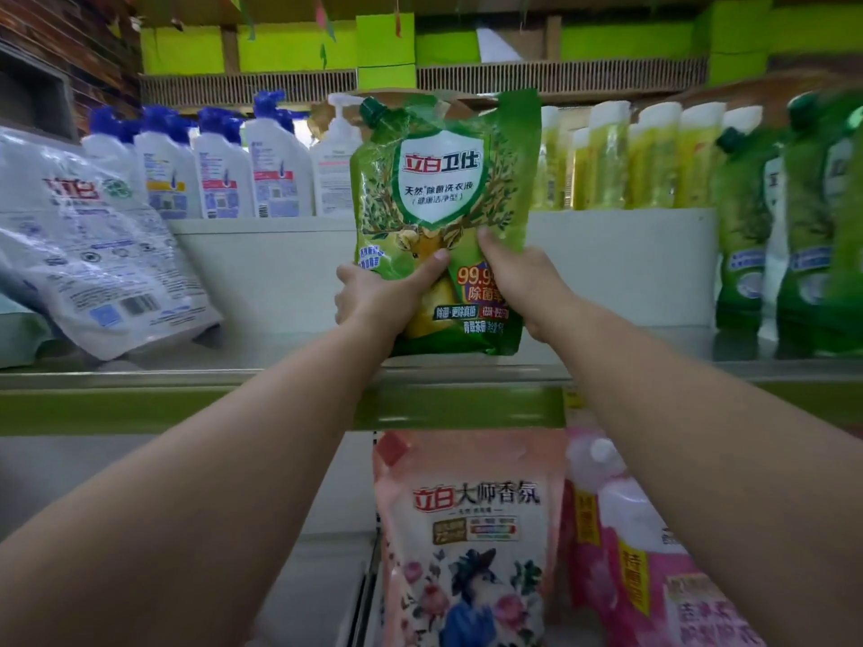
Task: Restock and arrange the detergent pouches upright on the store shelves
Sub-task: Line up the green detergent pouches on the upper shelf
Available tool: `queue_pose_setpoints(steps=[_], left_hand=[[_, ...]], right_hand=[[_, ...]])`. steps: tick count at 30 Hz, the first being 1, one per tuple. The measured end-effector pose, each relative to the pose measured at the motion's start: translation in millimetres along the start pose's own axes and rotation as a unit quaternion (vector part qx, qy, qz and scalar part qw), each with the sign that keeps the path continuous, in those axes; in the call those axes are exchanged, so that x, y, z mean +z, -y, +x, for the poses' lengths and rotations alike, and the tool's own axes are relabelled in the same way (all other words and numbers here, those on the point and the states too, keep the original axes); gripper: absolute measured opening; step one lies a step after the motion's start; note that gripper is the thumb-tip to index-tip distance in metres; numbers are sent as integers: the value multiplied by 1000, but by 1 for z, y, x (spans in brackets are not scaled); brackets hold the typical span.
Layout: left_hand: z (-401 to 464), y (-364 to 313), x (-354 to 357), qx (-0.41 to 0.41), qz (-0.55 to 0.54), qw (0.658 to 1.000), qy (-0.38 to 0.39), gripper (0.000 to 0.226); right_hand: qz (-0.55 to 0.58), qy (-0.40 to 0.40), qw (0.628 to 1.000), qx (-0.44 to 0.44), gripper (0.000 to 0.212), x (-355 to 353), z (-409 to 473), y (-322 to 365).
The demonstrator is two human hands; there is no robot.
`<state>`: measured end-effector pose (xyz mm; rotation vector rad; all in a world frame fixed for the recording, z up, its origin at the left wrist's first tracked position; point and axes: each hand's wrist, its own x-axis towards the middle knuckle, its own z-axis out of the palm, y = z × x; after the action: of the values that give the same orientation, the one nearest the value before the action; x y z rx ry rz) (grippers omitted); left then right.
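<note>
Upright, the green pouch (441, 217) is pinched at its lower half by both hands, left (373, 296) and right (523, 282), base touching the shelf (187, 361).

Counts, head view. One green pouch (443, 217) is held, gripped by two hands: left hand (373, 296), right hand (523, 282). One white pouch (93, 254) is seen tilted at left. Two pink pouches are counted below: floral pouch (467, 544), bright pink pouch (654, 576). Further green pouches (789, 235) at right are blurred; at least three. Blue-capped white bottles (224, 170): about five. Yellow bottles (649, 156): about five.
</note>
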<state>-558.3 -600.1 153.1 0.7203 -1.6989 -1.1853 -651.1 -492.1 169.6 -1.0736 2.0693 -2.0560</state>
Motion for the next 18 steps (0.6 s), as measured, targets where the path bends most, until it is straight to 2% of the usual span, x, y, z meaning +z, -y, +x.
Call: queue_pose_setpoints(steps=[4, 9, 11, 14, 18], left_hand=[[-3, -8, 28, -21, 51, 998, -13, 120], [-10, -17, 53, -26, 109, 994, -6, 128], [-13, -21, 60, -31, 108, 994, 5, 129], [-18, -24, 69, -36, 84, 996, 22, 122], [-19, -30, 76, -46, 41, 996, 66, 107]], right_hand=[[31, -48, 998, 34, 53, -18, 5, 0], [10, -25, 999, 43, 69, -39, 7, -6], [6, -16, 999, 51, 67, -45, 10, -10], [-8, -29, 999, 46, 59, -54, 14, -13], [-29, -52, 998, 36, 73, -64, 22, -20]])
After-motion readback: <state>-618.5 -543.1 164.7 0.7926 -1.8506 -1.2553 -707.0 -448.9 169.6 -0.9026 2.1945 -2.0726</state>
